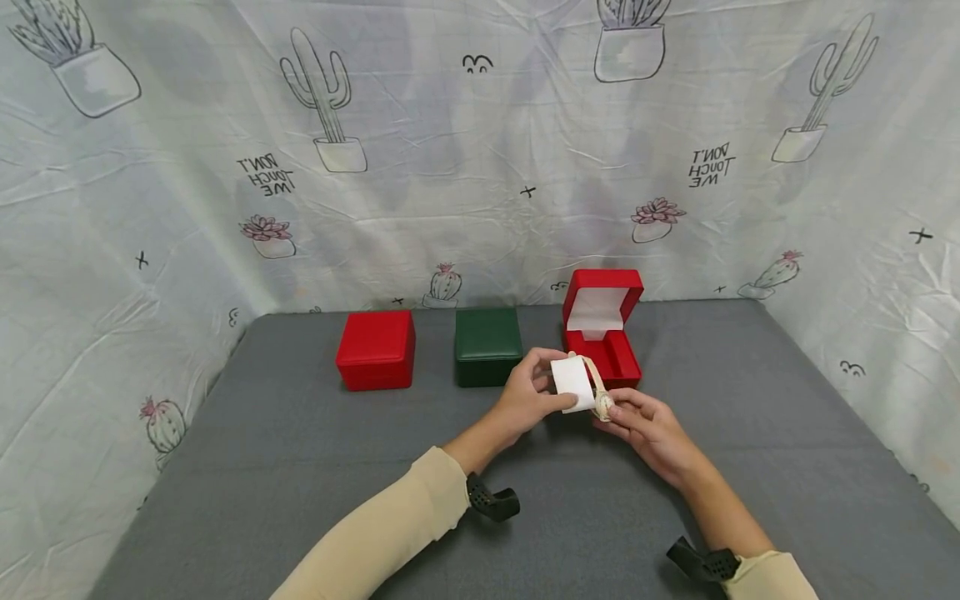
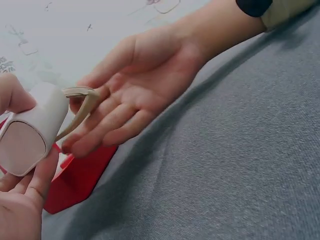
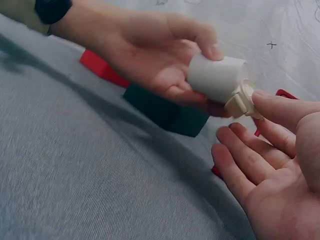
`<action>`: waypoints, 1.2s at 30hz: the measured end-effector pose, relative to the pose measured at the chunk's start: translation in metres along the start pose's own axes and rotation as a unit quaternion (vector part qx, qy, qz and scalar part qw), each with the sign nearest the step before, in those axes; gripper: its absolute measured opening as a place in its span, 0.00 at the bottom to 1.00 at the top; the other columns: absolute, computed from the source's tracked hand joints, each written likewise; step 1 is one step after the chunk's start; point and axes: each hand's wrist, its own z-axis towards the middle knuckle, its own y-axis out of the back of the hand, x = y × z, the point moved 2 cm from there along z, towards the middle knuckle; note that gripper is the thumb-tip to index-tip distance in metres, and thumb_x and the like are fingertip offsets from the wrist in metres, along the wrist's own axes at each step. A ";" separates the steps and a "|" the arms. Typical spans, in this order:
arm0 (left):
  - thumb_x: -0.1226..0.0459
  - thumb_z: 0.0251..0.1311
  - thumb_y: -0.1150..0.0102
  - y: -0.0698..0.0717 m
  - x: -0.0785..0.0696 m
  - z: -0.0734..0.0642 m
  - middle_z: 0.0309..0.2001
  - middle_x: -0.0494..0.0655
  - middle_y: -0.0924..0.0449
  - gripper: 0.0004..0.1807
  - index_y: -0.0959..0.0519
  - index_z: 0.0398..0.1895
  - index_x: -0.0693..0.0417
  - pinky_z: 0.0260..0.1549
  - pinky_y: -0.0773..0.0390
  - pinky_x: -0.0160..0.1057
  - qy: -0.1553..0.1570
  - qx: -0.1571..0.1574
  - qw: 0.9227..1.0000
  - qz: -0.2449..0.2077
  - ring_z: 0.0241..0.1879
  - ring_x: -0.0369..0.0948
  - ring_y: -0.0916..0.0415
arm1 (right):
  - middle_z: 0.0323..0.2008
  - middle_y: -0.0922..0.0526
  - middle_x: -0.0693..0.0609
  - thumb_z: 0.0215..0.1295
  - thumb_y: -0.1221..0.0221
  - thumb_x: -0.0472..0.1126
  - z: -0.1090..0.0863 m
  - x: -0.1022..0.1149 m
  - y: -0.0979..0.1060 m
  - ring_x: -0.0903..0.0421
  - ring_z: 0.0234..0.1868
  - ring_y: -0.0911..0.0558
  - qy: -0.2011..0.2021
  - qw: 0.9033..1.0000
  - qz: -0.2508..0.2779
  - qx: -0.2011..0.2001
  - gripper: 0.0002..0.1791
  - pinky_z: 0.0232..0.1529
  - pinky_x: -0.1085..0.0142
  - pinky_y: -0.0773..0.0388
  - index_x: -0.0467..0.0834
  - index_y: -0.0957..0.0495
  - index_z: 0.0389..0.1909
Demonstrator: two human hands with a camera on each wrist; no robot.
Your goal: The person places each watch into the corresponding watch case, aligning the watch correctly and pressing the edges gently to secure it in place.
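Observation:
My left hand (image 1: 529, 395) grips a white watch cushion (image 1: 572, 384), thumb on one side and fingers on the other. A cream-strapped wristwatch (image 1: 602, 403) is pinched between thumb and forefinger of my right hand (image 1: 651, 432). Its strap (image 2: 79, 117) stands out as a loop at the cushion's end in the left wrist view. In the right wrist view the cushion (image 3: 217, 77) meets the watch (image 3: 243, 100) end-on, while the other right fingers extend below. Just behind both hands stands a red watch box (image 1: 622, 357), lid raised, with a white-lined lid inside.
A closed dark green box (image 1: 488, 347) stands left of the open one, and a closed red box (image 1: 377, 350) farther left. All rest on a grey cloth-covered table (image 1: 300, 467). A white curtain (image 1: 420, 167) printed with cacti hangs behind and at the sides.

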 end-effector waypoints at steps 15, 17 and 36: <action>0.69 0.52 0.33 -0.004 -0.001 -0.007 0.64 0.50 0.34 0.31 0.32 0.60 0.47 0.37 0.20 0.30 -0.026 0.107 0.985 0.134 0.53 0.38 0.30 | 0.54 0.23 0.53 0.77 0.67 0.34 0.006 0.009 -0.007 0.60 0.52 0.21 0.024 0.997 0.067 0.003 0.18 0.55 0.65 0.23 0.45 0.27 0.48; 0.68 0.53 0.33 -0.004 -0.003 -0.007 0.64 0.49 0.34 0.32 0.33 0.61 0.46 0.38 0.19 0.30 -0.031 0.110 0.983 0.146 0.52 0.38 0.29 | 0.48 0.22 0.55 0.77 0.67 0.34 0.007 0.008 -0.008 0.61 0.48 0.20 0.013 0.998 0.068 0.004 0.18 0.52 0.66 0.23 0.45 0.27 0.47; 0.68 0.50 0.29 -0.002 -0.005 -0.004 0.57 0.51 0.25 0.32 0.29 0.60 0.54 0.35 0.20 0.30 -0.076 -0.067 0.990 0.100 0.53 0.47 0.23 | 0.51 0.24 0.53 0.76 0.61 0.31 0.006 -0.003 -0.016 0.57 0.58 0.22 0.008 0.999 0.026 0.019 0.11 0.59 0.61 0.23 0.40 0.29 0.44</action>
